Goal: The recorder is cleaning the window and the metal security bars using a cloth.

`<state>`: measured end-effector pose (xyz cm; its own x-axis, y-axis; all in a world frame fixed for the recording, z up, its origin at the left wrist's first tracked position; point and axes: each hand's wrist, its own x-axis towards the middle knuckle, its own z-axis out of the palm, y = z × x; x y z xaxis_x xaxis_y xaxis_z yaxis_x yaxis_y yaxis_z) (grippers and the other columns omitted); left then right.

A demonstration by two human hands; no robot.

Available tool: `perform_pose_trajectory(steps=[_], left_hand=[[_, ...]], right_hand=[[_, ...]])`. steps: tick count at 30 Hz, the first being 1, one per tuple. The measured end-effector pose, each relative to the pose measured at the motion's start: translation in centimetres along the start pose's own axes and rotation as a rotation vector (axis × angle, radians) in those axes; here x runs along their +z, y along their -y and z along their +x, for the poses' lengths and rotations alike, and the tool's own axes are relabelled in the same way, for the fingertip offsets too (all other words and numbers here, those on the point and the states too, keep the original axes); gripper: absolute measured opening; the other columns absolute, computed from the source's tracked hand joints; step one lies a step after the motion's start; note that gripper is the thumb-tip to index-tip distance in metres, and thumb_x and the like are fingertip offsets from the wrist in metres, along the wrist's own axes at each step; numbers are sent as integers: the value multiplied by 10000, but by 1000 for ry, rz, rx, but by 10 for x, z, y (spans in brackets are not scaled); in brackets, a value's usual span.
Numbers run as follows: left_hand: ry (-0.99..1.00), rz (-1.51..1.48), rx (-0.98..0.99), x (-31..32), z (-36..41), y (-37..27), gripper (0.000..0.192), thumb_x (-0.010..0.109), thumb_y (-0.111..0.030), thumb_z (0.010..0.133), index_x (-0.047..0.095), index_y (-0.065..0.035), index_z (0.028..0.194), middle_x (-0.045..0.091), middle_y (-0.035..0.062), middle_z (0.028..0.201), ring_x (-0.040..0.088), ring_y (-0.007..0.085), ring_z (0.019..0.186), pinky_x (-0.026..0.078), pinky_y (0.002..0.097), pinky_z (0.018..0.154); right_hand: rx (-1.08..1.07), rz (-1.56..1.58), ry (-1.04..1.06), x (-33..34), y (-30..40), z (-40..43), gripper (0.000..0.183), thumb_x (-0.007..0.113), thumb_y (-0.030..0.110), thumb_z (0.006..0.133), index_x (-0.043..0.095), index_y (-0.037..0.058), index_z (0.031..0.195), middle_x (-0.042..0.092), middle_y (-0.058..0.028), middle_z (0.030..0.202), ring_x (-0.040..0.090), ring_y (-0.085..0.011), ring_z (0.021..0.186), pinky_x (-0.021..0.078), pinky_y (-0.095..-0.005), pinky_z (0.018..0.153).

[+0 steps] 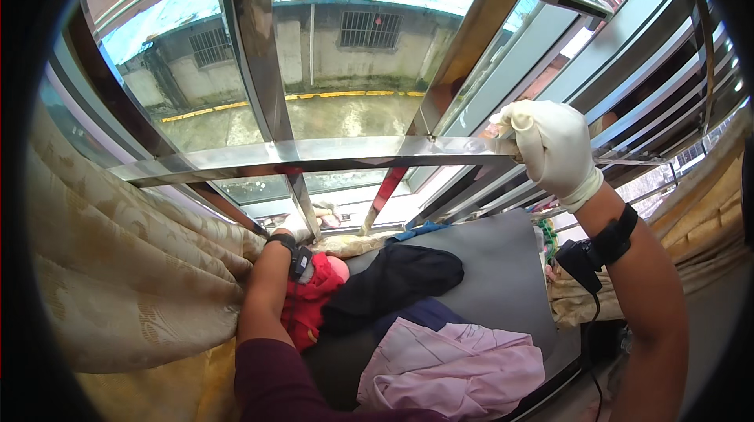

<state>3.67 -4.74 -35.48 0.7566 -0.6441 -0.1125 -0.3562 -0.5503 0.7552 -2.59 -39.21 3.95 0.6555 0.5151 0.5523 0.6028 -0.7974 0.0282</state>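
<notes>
My right hand [554, 142], in a white glove, is closed around the horizontal metal rail [353, 154] of the window bars. Low at the left, my gloved left hand [298, 226] reaches between the upright bars to the window sill. A small crumpled pale thing [330, 216] lies at its fingertips, partly behind a bar; whether the fingers hold it cannot be made out. Below that wrist is a bunched red cloth [315, 301]. Black straps with small devices are on both wrists.
A grey board-like surface [495, 269] carries a black garment [400, 274] and a pink cloth [453, 363]. Patterned beige curtains [135, 257] hang at the left, more at the right. An open window sash with a handle [571, 2] stands beyond the bars.
</notes>
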Motion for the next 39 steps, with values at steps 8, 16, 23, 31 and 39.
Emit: perform_pose_trajectory(steps=[8, 16, 23, 31, 39], left_hand=[[54, -371, -365, 50, 32, 62, 318, 691, -308, 794, 690, -85, 1022, 710, 78, 925, 691, 251, 849, 538, 347, 765], [-38, 577, -824, 48, -7, 158, 279, 506, -257, 929, 731, -95, 967, 720, 113, 926, 701, 257, 828, 534, 401, 656], [-607, 312, -414, 26, -17, 33, 234, 564, -253, 900, 672, -50, 943, 690, 175, 885, 667, 369, 783, 501, 456, 677], [-795, -1193, -191, -2, -172, -131, 165, 424, -91, 878, 569, -36, 935, 615, 72, 873, 639, 208, 717, 564, 332, 645], [-879, -1814, -298, -14, -262, -272, 218, 497, -163, 885, 561, -48, 1058, 606, 73, 993, 622, 218, 928, 544, 357, 816]], right_hand=[[31, -10, 52, -1, -1, -3, 237, 530, 156, 914, 694, 46, 782, 630, -115, 654, 618, -294, 586, 507, -347, 583], [-36, 27, -23, 3, 5, 1, 248, 528, 171, 915, 661, 66, 734, 613, -106, 636, 609, -287, 574, 493, -368, 560], [-21, -33, -63, 3, -1, -2, 296, 514, 214, 925, 610, 105, 666, 590, -94, 599, 595, -277, 556, 477, -374, 536], [-57, -36, -147, 3, 6, 0, 308, 505, 239, 931, 598, 97, 674, 592, -107, 604, 604, -297, 570, 482, -395, 530], [-30, -59, -142, 6, 1, -2, 322, 483, 261, 949, 606, 96, 702, 597, -116, 612, 614, -305, 586, 492, -402, 544]])
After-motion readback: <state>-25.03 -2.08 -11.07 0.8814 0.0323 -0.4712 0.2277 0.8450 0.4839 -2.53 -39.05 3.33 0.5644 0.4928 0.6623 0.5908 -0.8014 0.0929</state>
